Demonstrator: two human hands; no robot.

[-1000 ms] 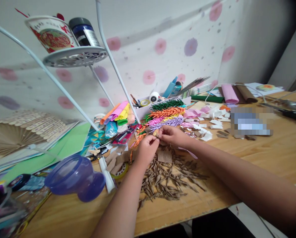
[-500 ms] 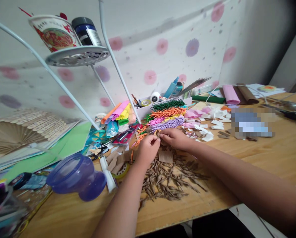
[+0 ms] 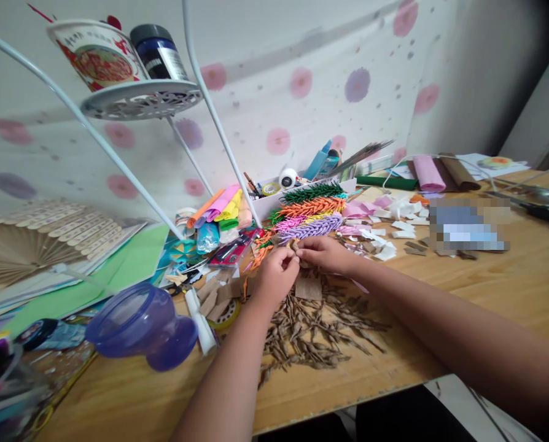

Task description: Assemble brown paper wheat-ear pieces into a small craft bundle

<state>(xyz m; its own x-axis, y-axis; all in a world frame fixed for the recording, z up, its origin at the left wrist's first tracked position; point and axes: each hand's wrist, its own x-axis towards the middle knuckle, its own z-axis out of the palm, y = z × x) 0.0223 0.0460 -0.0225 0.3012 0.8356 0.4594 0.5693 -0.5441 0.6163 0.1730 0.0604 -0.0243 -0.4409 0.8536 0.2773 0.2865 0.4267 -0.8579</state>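
Note:
Fingertips together, my left hand point(image 3: 277, 276) and my right hand point(image 3: 324, 253) pinch a small piece of brown crepe paper point(image 3: 294, 244) between them. Its lower part is hidden by the fingers. Below the hands a flat brown paper square point(image 3: 308, 288) lies on a heap of twisted brown paper strips point(image 3: 314, 331), which spreads toward the table's front edge. Just beyond my fingers are bundles of spiky twisted paper: a purple one point(image 3: 310, 228), an orange one point(image 3: 311, 207) and a dark green one point(image 3: 312, 193).
A purple translucent vase-shaped container point(image 3: 140, 325) stands left of my left forearm. Behind it, a white metal stand point(image 3: 140, 101) carries a paper cup point(image 3: 98, 58) and a dark jar point(image 3: 157, 52). White paper scraps point(image 3: 403, 228) lie right of the bundles. A tape roll point(image 3: 226, 313) sits near my left wrist.
My fingers have shifted slightly around the brown paper piece, and a bit more of it shows above the fingertips. The other things lie as before; the view has tilted a little.

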